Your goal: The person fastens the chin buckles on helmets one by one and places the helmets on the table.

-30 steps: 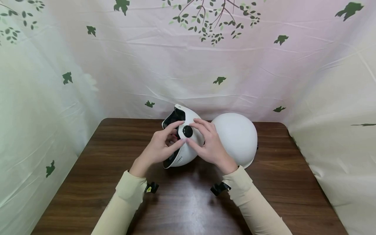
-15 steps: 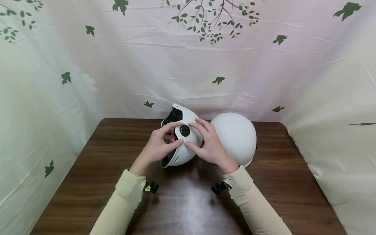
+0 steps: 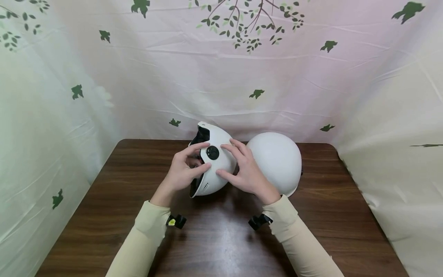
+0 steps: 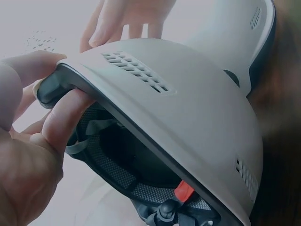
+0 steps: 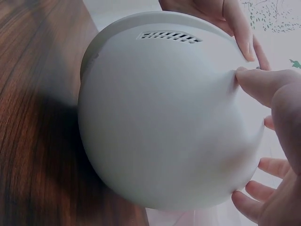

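Where the table (image 3: 325, 215) runs back to a curtain (image 3: 207, 88) printed with green birds and leafy branches, item one lies between my two hands: a white helmet (image 3: 216, 181), tipped on its side, hollow turned left.

Markings: one round black disc (image 3: 212, 152) on the shell, any lettering too small to read; one yellow patch on my left wrist camera (image 3: 176, 221), likewise too small.

Details: slotted vents (image 4: 136, 70) near the rim; dark lining, straps and a red clip (image 4: 184, 191) inside.

My left hand (image 3: 180, 169): forearm slanting in from near left, fingers gripping the rim, partly inside the hollow, partly on the outer shell.

My right hand (image 3: 247, 171): forearm slanting in from near right, thumb and fingers spread wide, tips resting on the rounded dome to the right of the disc.

Item two: a second helmet (image 3: 277, 161), white, dome up, far side of the table, right of item one; whether the shells touch, I cannot tell.

Also worn: pale sleeves (image 3: 142, 238) and a black right wrist camera (image 3: 260, 222).
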{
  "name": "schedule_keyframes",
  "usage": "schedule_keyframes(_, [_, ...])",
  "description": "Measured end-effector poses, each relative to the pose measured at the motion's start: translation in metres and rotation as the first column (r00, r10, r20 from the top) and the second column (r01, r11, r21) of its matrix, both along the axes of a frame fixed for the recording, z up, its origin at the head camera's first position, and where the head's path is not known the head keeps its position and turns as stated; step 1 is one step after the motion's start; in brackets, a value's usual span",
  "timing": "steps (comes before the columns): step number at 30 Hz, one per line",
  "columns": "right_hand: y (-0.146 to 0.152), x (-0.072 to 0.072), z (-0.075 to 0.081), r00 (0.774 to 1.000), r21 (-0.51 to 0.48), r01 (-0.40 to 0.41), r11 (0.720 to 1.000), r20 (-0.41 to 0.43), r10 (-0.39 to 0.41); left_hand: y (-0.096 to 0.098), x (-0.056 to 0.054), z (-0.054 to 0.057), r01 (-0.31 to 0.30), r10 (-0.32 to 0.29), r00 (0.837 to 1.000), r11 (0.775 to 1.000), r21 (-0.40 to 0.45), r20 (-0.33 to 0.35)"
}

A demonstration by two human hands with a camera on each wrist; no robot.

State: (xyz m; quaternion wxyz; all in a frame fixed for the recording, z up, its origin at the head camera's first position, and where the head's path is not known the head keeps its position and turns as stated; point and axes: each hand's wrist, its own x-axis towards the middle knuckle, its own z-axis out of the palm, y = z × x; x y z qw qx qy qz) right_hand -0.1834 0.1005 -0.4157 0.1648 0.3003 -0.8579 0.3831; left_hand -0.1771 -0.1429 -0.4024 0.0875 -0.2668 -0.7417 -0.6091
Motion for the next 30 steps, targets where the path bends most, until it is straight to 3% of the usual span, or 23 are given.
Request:
schedule_keyframes(7, [0.0,-0.001,-0.001,1.0,-0.03,-0.004,1.0,0.005,0.004,-0.006,0.0,-0.004,0.001,-0.007,0.999,0.993,0.119,0.048])
schedule_keyframes(14, [0.002,-0.003,-0.001,0.999,-0.061,-0.007,0.998,0.036,0.009,-0.011,0.002,-0.005,-0.001,-0.015,0.996,0.984,0.179,0.086])
schedule_keyframes(24, [0.002,-0.003,0.001,0.995,-0.096,-0.003,0.995,0.097,0.013,-0.024,0.002,-0.011,-0.037,-0.023,0.986,0.937,0.347,0.168])
schedule_keyframes(30, [0.002,-0.002,0.0,0.993,-0.09,-0.001,0.996,0.121,0.012,-0.029,0.001,-0.017,-0.024,-0.058,0.981,0.908,0.418,0.183])
